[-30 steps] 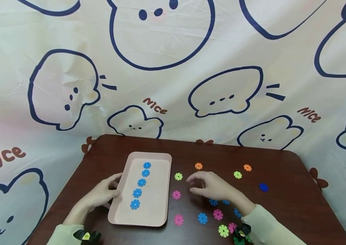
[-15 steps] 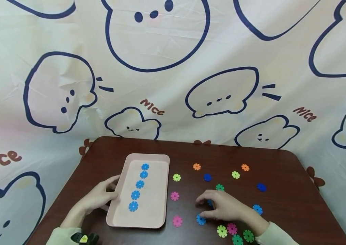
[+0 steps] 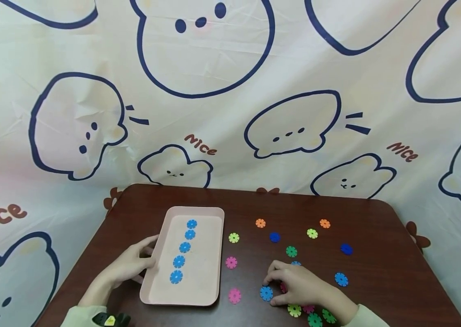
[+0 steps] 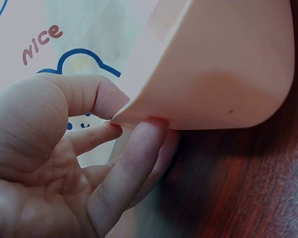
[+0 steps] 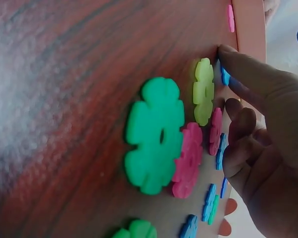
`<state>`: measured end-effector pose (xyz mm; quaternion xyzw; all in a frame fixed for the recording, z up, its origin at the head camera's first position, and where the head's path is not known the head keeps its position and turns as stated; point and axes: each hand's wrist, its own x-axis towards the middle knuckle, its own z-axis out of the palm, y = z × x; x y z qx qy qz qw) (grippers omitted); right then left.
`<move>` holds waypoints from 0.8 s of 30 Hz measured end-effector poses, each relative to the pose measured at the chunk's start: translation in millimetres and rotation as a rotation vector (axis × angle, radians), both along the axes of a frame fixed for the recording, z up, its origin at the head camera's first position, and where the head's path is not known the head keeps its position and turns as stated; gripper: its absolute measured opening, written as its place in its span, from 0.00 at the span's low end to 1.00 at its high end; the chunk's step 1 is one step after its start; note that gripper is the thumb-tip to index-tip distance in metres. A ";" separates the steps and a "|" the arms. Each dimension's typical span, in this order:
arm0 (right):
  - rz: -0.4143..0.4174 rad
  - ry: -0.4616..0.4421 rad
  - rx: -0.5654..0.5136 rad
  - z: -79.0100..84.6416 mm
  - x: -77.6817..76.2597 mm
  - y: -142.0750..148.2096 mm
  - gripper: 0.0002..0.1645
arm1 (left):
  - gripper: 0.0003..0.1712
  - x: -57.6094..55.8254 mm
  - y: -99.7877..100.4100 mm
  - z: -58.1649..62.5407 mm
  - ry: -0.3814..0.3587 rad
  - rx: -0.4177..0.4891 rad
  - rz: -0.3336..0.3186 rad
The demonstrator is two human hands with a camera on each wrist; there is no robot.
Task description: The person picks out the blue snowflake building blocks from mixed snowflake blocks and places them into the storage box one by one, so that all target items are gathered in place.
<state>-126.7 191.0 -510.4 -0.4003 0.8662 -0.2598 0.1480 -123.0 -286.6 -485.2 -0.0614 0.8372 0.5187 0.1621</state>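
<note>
In the head view my left hand [image 3: 130,263] grips the left rim of a pale pink tray [image 3: 203,268]. The left wrist view shows thumb and fingers pinching the edge of the tray [image 4: 228,74]. A column of several light blue snowflake discs [image 3: 184,247] lies in the tray. On the table to the right, my right hand [image 3: 301,284] has thumb and index finger at opposite edges of a light blue snowflake disc [image 3: 266,293], which lies flat. In the right wrist view that disc [image 5: 225,76] is mostly hidden behind my thumb.
Loose discs lie around the right hand on the dark wooden table [image 3: 394,281]: pink [image 3: 234,296], yellow-green [image 3: 294,310], green [image 3: 315,319], orange [image 3: 260,223] and dark blue [image 3: 346,249]. A patterned cloth [image 3: 230,113] hangs behind the table.
My right hand has moved down and toward me from beside the upper discs to the light blue disc, its thumb and index finger closing at the edges. The left hand still holds the tray.
</note>
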 end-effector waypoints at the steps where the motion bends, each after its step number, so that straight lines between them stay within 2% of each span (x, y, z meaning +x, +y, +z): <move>1: -0.002 -0.001 0.002 -0.2 0.2 -0.1 0.17 | 0.43 0.5 -0.1 -0.4 0.000 0.003 0.000; 13: 0.001 -0.085 -0.004 -1.3 0.1 -2.5 0.11 | 0.43 0.3 -0.6 -0.2 0.005 -0.015 -0.002; 24: -0.009 -0.105 -0.003 3.0 0.7 -4.8 0.11 | 0.43 0.2 0.5 1.0 0.006 -0.019 -0.003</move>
